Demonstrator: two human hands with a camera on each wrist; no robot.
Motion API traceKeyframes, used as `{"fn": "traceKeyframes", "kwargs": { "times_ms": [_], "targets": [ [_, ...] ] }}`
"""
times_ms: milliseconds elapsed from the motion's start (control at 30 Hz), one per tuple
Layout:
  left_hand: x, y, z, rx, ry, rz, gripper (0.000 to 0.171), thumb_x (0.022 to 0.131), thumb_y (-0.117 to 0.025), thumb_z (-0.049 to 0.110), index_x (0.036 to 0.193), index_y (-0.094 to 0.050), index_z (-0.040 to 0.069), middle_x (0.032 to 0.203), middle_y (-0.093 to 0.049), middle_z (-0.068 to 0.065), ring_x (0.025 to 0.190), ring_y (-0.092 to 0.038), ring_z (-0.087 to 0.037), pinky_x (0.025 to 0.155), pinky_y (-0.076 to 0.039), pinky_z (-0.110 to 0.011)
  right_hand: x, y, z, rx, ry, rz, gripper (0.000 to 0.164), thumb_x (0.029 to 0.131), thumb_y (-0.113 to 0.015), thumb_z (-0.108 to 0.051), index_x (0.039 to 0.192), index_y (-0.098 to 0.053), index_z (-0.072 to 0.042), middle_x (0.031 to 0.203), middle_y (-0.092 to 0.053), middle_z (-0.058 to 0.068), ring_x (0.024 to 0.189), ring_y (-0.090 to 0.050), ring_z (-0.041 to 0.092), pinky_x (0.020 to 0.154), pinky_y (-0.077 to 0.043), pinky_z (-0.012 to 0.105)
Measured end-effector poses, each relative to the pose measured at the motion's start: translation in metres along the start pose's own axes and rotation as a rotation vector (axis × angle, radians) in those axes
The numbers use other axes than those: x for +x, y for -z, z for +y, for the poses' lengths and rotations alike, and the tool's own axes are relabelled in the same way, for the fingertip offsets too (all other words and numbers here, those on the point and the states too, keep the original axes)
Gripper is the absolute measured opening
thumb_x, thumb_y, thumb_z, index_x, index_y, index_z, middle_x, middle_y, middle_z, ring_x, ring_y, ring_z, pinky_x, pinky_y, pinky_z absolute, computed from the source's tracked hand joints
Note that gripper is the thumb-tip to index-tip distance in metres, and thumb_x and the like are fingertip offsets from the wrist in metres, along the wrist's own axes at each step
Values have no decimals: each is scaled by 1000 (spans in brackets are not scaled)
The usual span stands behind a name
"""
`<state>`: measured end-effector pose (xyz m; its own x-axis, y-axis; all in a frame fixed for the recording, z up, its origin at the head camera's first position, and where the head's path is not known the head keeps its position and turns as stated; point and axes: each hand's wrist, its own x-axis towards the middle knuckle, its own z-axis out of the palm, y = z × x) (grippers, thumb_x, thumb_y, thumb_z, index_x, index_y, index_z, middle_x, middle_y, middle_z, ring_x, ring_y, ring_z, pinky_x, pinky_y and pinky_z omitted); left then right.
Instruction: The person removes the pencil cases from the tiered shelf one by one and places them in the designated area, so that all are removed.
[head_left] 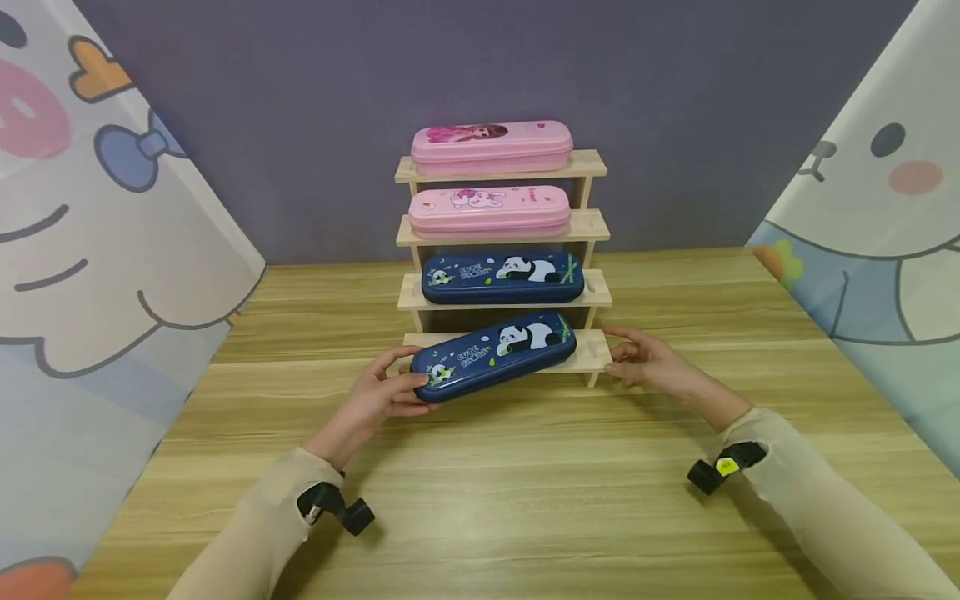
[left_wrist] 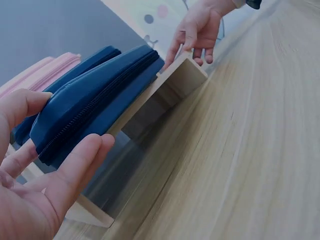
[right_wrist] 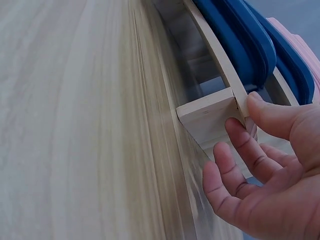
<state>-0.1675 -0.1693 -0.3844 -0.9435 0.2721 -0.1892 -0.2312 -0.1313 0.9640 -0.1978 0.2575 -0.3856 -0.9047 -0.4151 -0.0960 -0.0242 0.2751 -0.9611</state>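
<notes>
A dark blue zippered pencil case (head_left: 491, 354) with a panda print lies slanted on the lowest step of a wooden stepped stand (head_left: 592, 353). Its left end juts forward past the step's edge, and my left hand (head_left: 378, 390) grips that end, thumb and fingers on either side of the case (left_wrist: 95, 100). At the step's right end is my right hand (head_left: 654, 364). Its thumb and index finger pinch the board's end in the right wrist view, while the other fingers of the hand (right_wrist: 280, 165) are loosely bent.
A second blue panda case (head_left: 502, 279) sits on the step above. Higher up are a pink rabbit case (head_left: 490, 210) and a pink case with a doll print (head_left: 491, 148). The stand is on a wood-grain table (head_left: 480, 492), before a grey wall and cartoon-printed cloths (head_left: 892, 192).
</notes>
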Motion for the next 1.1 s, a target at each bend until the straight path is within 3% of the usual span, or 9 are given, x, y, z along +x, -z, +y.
{"fn": "traceKeyframes", "kwargs": {
  "times_ms": [400, 633, 833, 1100],
  "targets": [
    [-24, 20, 8, 52, -22, -13, 49, 91, -64, -1, 137, -50, 10, 111, -62, -28, 78, -74, -28, 74, -62, -41, -1, 2, -3, 22, -29, 7, 72, 95, -61, 3, 153, -19, 9, 103, -62, 7, 86, -65, 16, 70, -57, 31],
    [-37, 30, 9, 37, -78, -29, 43, 91, -62, -5, 121, -63, 25, 107, -65, -23, 78, -74, -26, 73, -61, -44, 0, 2, -3, 26, -30, -3, 73, 96, -62, 1, 153, -18, 8, 103, -63, 7, 86, -65, 16, 71, -57, 32],
    [-47, 41, 11, 47, -130, -61, 44, 93, -60, -7, 121, -64, 26, 103, -68, -16, 79, -74, -25, 73, -61, -43, -1, 4, -1, 36, -41, 0, 73, 95, -62, 2, 153, -17, 7, 103, -62, 6, 86, -65, 16, 71, -57, 32],
    [-62, 63, 15, 62, -173, -44, 46, 95, -57, -8, 122, -65, 29, 101, -71, -11, 78, -74, -23, 71, -62, -39, 0, 4, 0, 37, -29, -4, 73, 95, -62, 2, 153, -18, 7, 104, -64, 6, 86, -66, 17, 70, -58, 33]
  ]
}}
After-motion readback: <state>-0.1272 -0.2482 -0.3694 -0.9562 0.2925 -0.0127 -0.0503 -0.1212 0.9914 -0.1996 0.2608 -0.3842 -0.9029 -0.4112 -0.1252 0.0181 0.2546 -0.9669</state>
